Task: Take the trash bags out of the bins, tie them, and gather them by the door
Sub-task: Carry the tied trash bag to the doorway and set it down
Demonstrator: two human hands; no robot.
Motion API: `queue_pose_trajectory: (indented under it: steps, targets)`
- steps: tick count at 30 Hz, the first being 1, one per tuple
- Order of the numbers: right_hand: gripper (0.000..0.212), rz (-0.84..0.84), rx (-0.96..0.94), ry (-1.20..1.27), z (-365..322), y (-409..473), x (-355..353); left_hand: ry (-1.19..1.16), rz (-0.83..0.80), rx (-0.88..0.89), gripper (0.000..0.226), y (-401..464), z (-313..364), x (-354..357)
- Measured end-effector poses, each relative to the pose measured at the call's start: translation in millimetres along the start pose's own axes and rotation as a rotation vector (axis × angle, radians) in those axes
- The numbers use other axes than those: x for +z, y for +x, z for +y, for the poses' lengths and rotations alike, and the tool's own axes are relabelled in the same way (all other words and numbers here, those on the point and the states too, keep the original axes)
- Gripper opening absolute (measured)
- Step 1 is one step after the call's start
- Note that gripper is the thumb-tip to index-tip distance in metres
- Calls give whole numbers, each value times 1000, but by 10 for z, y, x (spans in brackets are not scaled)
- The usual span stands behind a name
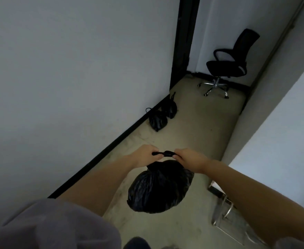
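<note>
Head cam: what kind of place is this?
Probably a bare office corridor or back room. Cues: a black swivel office chair at the far end, plain white walls with black baseboard, worn floor. Two tied trash bags sit by the dark door frame.

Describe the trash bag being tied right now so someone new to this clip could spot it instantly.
Start at the long white wall with its black baseboard on the left. Two black bags sit on the floor against it, farther off. The trash bag is the nearer, larger one, hanging mid-air with its neck pulled between the left hand and right hand.
</note>
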State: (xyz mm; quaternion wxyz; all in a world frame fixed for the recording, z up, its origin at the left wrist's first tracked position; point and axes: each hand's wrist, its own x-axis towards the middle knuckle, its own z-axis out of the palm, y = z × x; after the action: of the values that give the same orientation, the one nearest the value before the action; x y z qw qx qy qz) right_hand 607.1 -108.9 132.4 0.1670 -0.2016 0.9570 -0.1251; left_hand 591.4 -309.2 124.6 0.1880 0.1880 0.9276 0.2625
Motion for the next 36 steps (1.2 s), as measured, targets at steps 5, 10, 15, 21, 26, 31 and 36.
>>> queue_pose_trajectory:
  steps: [5, 10, 15, 21, 26, 31, 36]
  targets:
    - [32, -19, -38, -2, 429, 911, -362, -2, -10, -44, 39, 865, -220, -395]
    - [32, -6, -18, -2, 790, 1958, -662, -14, -21, -81, 39, 1881, -689, -798]
    - [31, 1, 39, 50, 984, 2897, -1028, -8, -85, -56, 35, 2740, -1063, -1395]
    - [32, 40, 67, 131, 1178, 3831, -1398, -111, -129, -93, 33, 3616, -1476, -1955]
    - [31, 8, 59, 192, 1462, 4558, -1525, -92, -167, -130, 27, 4278, -1774, -2138]
    - [31, -55, 25, 193, 1807, 5355, -1624, -27, -181, -189, 31, 4960, -2030, -2270]
    - [35, -173, -30, 280, 2091, 6100, -1552, 0, -261, -322, 33, 5619, -2385, -2334]
